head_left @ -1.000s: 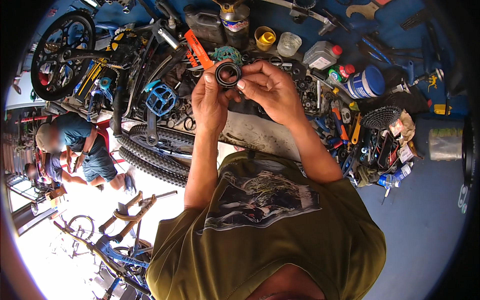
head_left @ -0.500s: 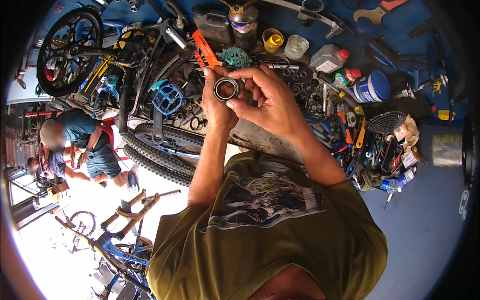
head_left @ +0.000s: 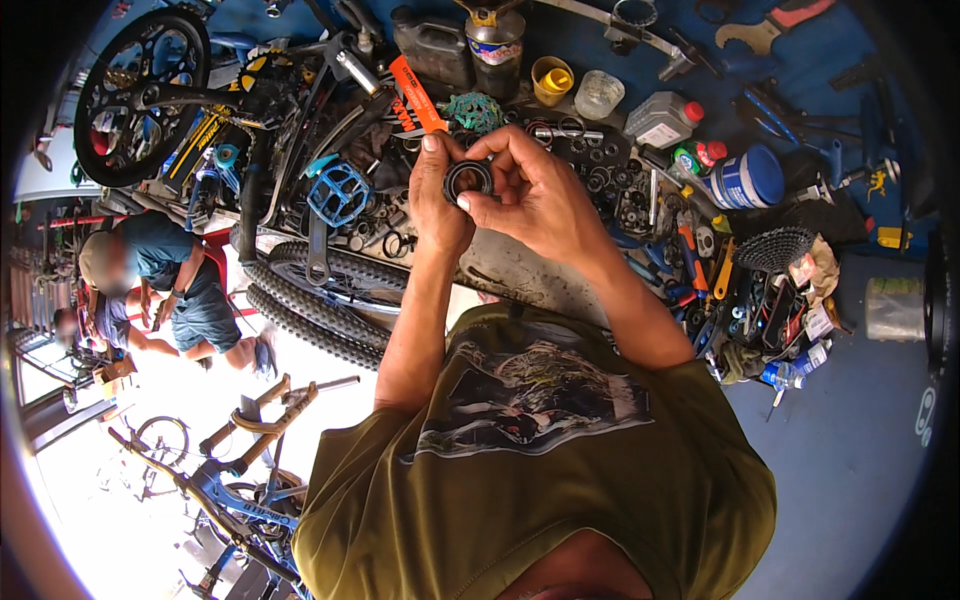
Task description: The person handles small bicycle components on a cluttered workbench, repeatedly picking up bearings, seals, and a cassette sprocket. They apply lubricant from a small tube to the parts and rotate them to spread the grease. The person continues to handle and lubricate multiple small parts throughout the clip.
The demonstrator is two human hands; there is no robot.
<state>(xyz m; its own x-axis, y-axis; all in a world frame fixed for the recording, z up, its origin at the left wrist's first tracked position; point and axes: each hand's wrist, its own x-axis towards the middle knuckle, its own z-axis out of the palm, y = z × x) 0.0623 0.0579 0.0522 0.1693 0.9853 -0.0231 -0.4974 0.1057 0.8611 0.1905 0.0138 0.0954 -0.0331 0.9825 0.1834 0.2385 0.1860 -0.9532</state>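
Note:
Between my two hands, over the front of the cluttered bench, is a ring-shaped bearing (head_left: 484, 181) with a dark rim and an open centre. My left hand (head_left: 438, 205) is closed on its left side, thumb pointing up. From the right, my right hand (head_left: 540, 205) pinches it with thumb and bent index finger, the thumb tip lying at the ring's lower edge. The remaining right fingers curl behind, partly hidden. Beyond the hands lie an orange strip (head_left: 416, 92) and a green chain (head_left: 474, 112). A blue pedal (head_left: 339, 195) sits to the left.
Loose rings and small parts (head_left: 610, 185) cover the bench. Bottles (head_left: 664, 118), a blue-and-white tub (head_left: 745, 178) and a cassette (head_left: 773, 249) stand right. Tyres (head_left: 320, 300) and a crankset (head_left: 140, 95) are left. A person (head_left: 165, 265) sits farther left, near a blue bike frame (head_left: 235, 495).
The bearing has turned in my fingers, its opening now less squarely facing up, and shifted slightly right. Both hands stay closed on it. The whole view has moved slightly.

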